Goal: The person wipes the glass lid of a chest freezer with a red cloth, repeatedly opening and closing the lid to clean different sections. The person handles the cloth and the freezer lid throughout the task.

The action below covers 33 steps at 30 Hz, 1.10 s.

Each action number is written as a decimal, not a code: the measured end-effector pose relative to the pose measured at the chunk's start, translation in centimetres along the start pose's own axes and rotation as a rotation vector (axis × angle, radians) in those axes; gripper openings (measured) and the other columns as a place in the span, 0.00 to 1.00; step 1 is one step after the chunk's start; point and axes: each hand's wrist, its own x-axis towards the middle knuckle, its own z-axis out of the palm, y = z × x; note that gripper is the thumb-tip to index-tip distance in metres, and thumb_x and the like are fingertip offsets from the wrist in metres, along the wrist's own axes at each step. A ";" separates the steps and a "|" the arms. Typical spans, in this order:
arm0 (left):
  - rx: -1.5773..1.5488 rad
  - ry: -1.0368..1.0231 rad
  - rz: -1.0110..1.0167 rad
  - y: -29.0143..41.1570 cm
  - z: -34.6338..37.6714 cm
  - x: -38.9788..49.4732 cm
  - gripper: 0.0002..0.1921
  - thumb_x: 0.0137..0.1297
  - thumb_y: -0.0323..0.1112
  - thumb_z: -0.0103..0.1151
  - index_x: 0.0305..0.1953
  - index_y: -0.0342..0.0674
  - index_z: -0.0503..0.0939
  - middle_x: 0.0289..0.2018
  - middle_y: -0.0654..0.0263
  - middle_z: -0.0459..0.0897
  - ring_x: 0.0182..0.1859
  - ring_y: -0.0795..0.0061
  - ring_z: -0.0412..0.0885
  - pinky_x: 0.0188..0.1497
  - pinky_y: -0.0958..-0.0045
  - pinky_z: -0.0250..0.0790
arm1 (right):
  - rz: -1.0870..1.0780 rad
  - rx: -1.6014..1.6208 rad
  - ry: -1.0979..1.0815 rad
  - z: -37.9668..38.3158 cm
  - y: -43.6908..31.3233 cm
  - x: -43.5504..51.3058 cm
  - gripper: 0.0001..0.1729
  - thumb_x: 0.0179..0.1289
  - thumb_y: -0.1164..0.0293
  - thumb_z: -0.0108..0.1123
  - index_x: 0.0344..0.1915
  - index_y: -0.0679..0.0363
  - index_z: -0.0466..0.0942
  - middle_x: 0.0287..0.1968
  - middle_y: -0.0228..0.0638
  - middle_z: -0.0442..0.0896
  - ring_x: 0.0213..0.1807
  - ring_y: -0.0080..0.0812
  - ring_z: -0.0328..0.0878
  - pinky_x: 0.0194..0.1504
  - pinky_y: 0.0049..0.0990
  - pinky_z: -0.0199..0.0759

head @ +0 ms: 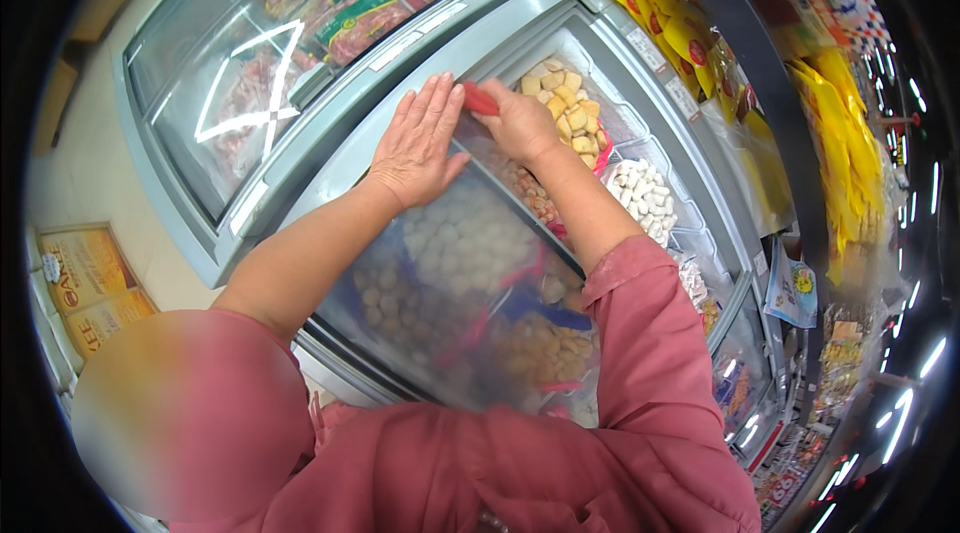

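My left hand lies palm down on the grey frame and glass lid of a chest freezer, thumb apart from the fingers. Close beside its fingertips, my right hand grips a small red object; most of it is covered, and I cannot tell whether it is a cloth or a handle. Under my hands is the fogged sliding glass lid, with bags of round frozen food beneath it. The uncovered side shows yellowish frozen cubes, white pieces and orange pieces beside my right forearm.
Another glass-topped freezer with packed meat adjoins at the upper left. Yellow packets hang along the right side, beside a shelf post. Printed cartons stand on the floor at left. A white wire divider runs inside the freezer.
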 end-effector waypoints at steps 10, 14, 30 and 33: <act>0.121 -0.033 -0.043 0.6 0.0 0.2 0.44 0.62 0.50 0.61 0.73 0.34 0.54 0.74 0.52 0.55 0.76 0.55 0.53 0.77 0.54 0.44 | -0.058 0.062 0.030 -1.9 4.5 -7.5 0.18 0.63 0.65 0.63 0.54 0.46 0.76 0.42 0.43 0.84 0.46 0.49 0.81 0.45 0.42 0.74; 0.121 -0.012 -0.015 0.5 0.4 0.0 0.44 0.62 0.50 0.61 0.72 0.34 0.54 0.74 0.52 0.55 0.76 0.54 0.52 0.77 0.54 0.44 | -0.064 0.092 0.049 -1.7 6.3 -8.6 0.18 0.62 0.67 0.64 0.52 0.47 0.77 0.42 0.43 0.84 0.46 0.49 0.81 0.43 0.41 0.74; -0.121 0.142 0.049 -0.7 1.9 -1.6 0.51 0.55 0.48 0.67 0.73 0.30 0.50 0.74 0.46 0.52 0.77 0.47 0.48 0.77 0.50 0.41 | -0.341 0.214 0.099 1.1 3.9 -1.9 0.21 0.63 0.80 0.58 0.57 0.62 0.75 0.54 0.48 0.81 0.56 0.48 0.78 0.57 0.35 0.71; -0.097 0.149 0.058 -1.8 1.8 -1.9 0.50 0.56 0.48 0.66 0.73 0.30 0.50 0.74 0.46 0.51 0.77 0.49 0.46 0.77 0.51 0.39 | -0.254 0.222 0.035 0.8 5.1 -4.5 0.21 0.62 0.81 0.58 0.56 0.64 0.75 0.52 0.47 0.82 0.55 0.48 0.79 0.57 0.35 0.70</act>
